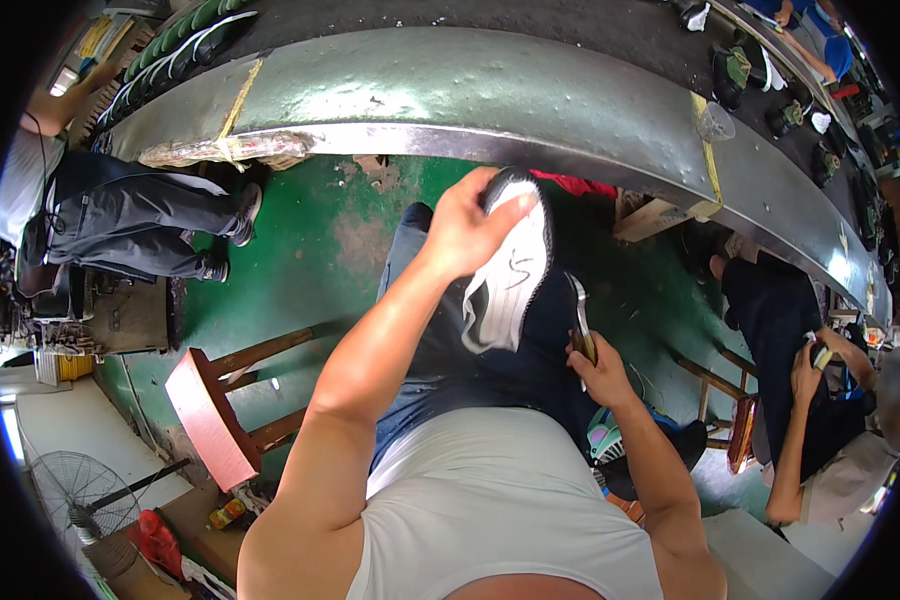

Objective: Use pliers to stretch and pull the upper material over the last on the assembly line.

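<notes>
A white shoe upper [515, 285] with a dark toothed edge and a black hand-drawn mark is in my left hand [467, 225]. My fingers wrap its dark far end, with the thumb over the white face. The loose white end hangs toward my lap. To the right, my right hand [600, 368] is closed round a slim metal hand tool [581, 312] with a curved silvery tip and a brownish grip. The tool points away from me, beside the shoe upper and apart from it. Its exact kind is hard to make out.
A metal-edged conveyor bench [450, 80] curves across the front, bearing shoes [735, 75]. A person [140, 205] stands at left; another [810, 380] sits at right. A pink-topped stool [210, 420] and wire fan [80, 495] are at left, a wooden stool [740, 430] at right.
</notes>
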The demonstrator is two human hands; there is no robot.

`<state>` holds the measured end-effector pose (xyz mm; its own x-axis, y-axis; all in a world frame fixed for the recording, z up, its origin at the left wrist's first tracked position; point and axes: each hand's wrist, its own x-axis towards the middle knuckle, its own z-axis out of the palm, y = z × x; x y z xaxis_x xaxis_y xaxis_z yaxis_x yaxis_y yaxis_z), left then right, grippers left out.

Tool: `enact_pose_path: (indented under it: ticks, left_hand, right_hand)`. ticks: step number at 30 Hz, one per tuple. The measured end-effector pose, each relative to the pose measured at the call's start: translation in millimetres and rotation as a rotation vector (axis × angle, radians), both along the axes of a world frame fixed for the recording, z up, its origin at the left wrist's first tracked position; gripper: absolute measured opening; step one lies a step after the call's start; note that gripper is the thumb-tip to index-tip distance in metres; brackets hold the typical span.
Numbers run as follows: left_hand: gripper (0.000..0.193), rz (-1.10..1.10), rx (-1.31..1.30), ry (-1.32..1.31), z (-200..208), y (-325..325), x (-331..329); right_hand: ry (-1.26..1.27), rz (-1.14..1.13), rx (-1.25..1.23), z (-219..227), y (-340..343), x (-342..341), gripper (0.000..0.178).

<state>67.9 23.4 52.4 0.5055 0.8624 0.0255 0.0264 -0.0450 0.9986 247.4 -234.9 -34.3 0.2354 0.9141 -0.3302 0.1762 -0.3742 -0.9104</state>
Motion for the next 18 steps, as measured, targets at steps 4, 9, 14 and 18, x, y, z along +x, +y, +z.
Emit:
enact_pose_path:
  ticks: [4, 9, 14, 18]
  left_hand:
    - [0.068, -0.303, -0.32, 0.493, -62.2, -9.5, 7.3]
    - [0.057, -0.395, -0.027, 0.687, -98.6, -82.0, -51.2]
    - [0.02, -0.128, 0.338, 0.732, -93.3, -106.8, -50.5]
    - [0.023, -0.11, 0.434, 0.679, -74.3, -121.8, -39.4]
  right_hand:
    - [-0.129, 0.127, -0.099, 7.4, 3.9, 1.3, 0.026]
    - [-0.158, 0.369, -0.18, 42.1, 16.6, 6.4, 0.028]
    - [-0.294, 0.533, 0.014, 45.5, 35.4, 7.2, 0.03]
    - [-0.449, 0.958, -0.518, 103.9, 97.5, 10.7, 0.031]
